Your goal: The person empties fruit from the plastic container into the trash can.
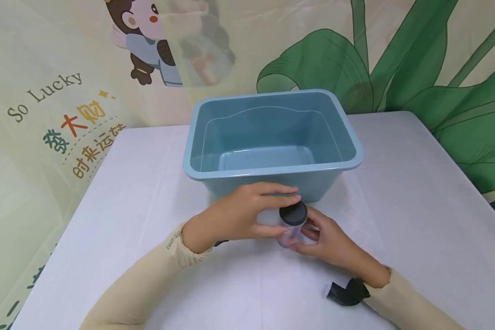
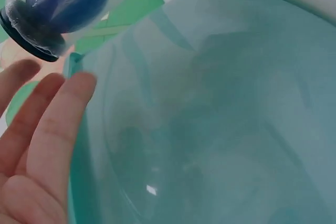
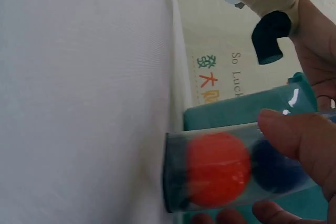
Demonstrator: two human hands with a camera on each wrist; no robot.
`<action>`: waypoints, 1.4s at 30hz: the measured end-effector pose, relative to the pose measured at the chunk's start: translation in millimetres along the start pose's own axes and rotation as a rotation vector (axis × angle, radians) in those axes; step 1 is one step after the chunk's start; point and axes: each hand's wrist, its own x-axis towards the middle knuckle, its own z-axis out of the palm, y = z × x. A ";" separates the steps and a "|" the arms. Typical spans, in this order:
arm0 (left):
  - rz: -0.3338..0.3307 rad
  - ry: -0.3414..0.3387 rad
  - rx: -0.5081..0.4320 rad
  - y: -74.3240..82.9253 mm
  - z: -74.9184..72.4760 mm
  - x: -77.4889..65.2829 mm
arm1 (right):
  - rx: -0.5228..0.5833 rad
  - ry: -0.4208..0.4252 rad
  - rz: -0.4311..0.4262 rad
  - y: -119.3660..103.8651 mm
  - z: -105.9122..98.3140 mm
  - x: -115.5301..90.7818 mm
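Note:
A clear plastic tube (image 1: 288, 235) with a black lid (image 1: 294, 213) stands on end in front of the blue tub. Inside it, the right wrist view shows an orange-red ball (image 3: 218, 169) and a dark blue ball (image 3: 275, 166). My right hand (image 1: 334, 243) grips the tube's side, thumb (image 3: 299, 137) on one side and fingers on the other. Around the lid end, my left hand (image 1: 247, 213) holds its fingers fairly straight. In the left wrist view those fingers (image 2: 58, 129) appear just short of the black lid; contact is unclear.
Right behind the hands stands a blue plastic tub (image 1: 272, 173), its rim higher than the table. A white cloth covers the table (image 1: 148, 183). Black straps (image 1: 346, 293) hang at the right wrist. A printed curtain (image 1: 239, 59) rises behind the tub.

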 end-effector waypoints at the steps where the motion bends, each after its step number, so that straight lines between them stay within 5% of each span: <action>1: 0.019 0.035 0.007 -0.8 1.1 -3.1 | -0.047 -0.002 -0.004 -4.8 -2.5 -0.4; 7: 0.134 0.204 0.047 -2.2 6.1 -14.2 | -0.337 0.048 -0.069 -40.7 -17.7 -4.9; 10: 0.198 0.254 0.070 -3.0 11.3 -15.1 | -0.453 0.126 -0.195 -52.5 -20.4 -7.5; 16: 0.316 0.274 0.153 -1.2 22.1 -15.0 | -0.539 0.304 -0.812 -56.3 -12.0 3.2; 19: 0.348 0.265 0.193 0.0 24.8 -15.5 | -0.537 0.347 -0.988 -56.7 -9.3 9.9; 30: 0.317 0.316 0.215 2.9 45.9 -15.3 | -0.428 0.452 -1.065 -44.4 -2.1 10.9; 35: 0.249 0.347 0.152 -0.3 54.1 -12.8 | -0.442 0.454 -1.031 -41.5 -1.9 9.8; 42: 0.184 0.284 0.238 1.5 49.5 -13.1 | -0.537 0.412 -0.932 -38.4 -5.9 12.9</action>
